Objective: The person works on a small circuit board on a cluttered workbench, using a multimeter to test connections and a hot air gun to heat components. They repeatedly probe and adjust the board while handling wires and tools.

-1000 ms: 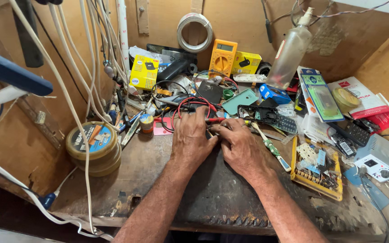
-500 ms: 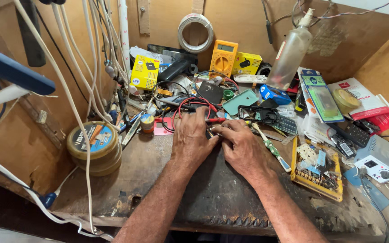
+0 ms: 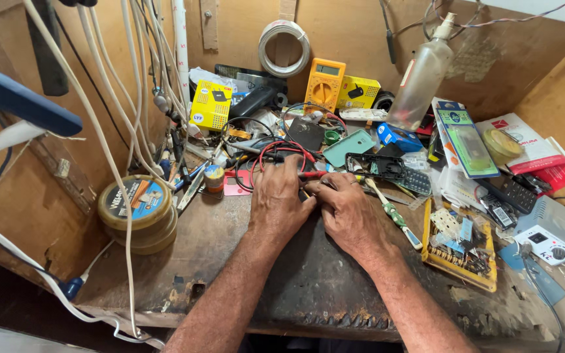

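Hands remain pressed together over the red probe, unmoved.

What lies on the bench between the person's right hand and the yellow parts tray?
In the head view, a white-and-green toothbrush lies slanted on the dark bench between the right hand and the yellow parts tray.
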### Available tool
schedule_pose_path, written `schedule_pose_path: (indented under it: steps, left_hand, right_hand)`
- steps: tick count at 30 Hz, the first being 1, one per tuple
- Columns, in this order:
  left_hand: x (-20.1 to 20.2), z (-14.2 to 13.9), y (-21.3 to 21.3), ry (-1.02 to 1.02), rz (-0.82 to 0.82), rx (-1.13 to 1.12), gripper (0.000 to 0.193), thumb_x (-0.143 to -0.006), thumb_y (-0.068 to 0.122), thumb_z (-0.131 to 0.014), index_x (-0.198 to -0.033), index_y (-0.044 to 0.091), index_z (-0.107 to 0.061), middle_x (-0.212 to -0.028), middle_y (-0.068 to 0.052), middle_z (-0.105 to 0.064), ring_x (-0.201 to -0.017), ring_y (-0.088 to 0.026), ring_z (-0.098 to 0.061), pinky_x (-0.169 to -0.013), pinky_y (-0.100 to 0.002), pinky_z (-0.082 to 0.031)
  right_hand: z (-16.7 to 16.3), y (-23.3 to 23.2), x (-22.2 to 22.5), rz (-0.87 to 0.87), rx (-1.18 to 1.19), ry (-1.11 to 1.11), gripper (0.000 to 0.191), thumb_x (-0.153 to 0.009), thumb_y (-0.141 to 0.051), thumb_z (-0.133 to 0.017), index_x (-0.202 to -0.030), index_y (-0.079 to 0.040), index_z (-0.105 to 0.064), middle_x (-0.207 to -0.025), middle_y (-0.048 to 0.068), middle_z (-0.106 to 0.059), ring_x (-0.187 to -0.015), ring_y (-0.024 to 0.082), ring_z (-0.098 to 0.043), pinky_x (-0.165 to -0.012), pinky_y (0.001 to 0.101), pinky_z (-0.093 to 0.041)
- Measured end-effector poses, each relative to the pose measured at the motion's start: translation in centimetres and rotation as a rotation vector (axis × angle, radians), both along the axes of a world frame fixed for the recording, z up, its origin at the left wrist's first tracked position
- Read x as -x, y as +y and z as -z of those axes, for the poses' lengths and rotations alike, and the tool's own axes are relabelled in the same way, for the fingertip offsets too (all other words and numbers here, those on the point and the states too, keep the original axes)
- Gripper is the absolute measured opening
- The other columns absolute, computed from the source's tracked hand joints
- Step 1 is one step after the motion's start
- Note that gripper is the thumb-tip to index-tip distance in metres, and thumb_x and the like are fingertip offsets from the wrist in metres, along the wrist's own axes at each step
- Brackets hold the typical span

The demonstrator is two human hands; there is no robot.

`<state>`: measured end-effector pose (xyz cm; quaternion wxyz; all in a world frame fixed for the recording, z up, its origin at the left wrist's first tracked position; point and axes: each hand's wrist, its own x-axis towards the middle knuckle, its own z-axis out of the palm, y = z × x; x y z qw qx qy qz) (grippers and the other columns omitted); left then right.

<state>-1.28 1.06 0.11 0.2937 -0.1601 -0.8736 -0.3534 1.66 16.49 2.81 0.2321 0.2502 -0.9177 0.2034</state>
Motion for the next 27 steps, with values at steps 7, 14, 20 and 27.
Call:
schedule_pose_path:
  steps: [7,14,20,27]
  left_hand:
    - [0.11,0.11,0.23,-0.01,0.009,-0.012,0.07,-0.067,0.022,-0.088,-0.125,0.004,-0.055,-0.095,-0.013,-0.068,-0.1,-0.036,-0.061,-0.089,-0.051,-0.043]
    - [0.1,0.13,0.08,-0.033,0.001,0.0,0.069,-0.066,0.021,-0.088,-0.125,0.005,-0.056,-0.095,-0.014,-0.068,-0.1,-0.036,-0.061,-0.089,-0.051,-0.043]
    - [-0.15,-0.3,0.13,-0.049,0.003,-0.005,0.071,-0.066,0.021,-0.088,-0.126,0.005,-0.055,-0.095,-0.014,-0.068,-0.1,-0.036,-0.061,-0.088,-0.051,-0.043]
    - [-0.11,-0.34,0.45,-0.033,-0.005,0.015,0.071,-0.067,0.027,-0.091,-0.124,0.004,-0.056,-0.098,-0.015,-0.068,-0.102,-0.037,-0.061,-0.089,-0.051,-0.044]
  right_hand:
    - [0.09,0.49,-0.09,0.046,0.092,-0.05,0.034,-0.083,-0.002,-0.067,-0.113,-0.015,-0.075,-0.114,0.006,-0.07,-0.111,0.028,-0.065,-0.089,0.04,-0.055]
    - [0.1,0.21,-0.01,0.017,0.011,0.008,0.038,-0.082,0.0,-0.067,-0.115,-0.016,-0.075,-0.114,0.009,-0.067,-0.112,0.032,-0.062,-0.089,0.0418,-0.053]
    - [-0.21,0.14,-0.2,0.009,0.027,-0.011,0.039,-0.082,0.001,-0.065,-0.117,-0.014,-0.074,-0.115,0.011,-0.065,-0.114,0.033,-0.061,-0.091,0.0425,-0.053]
    - [-0.14,0.87,-0.14,0.029,0.133,-0.042,0.037,-0.083,0.0,-0.065,-0.116,-0.015,-0.075,-0.116,0.006,-0.069,-0.111,0.028,-0.066,-0.094,0.0393,-0.054]
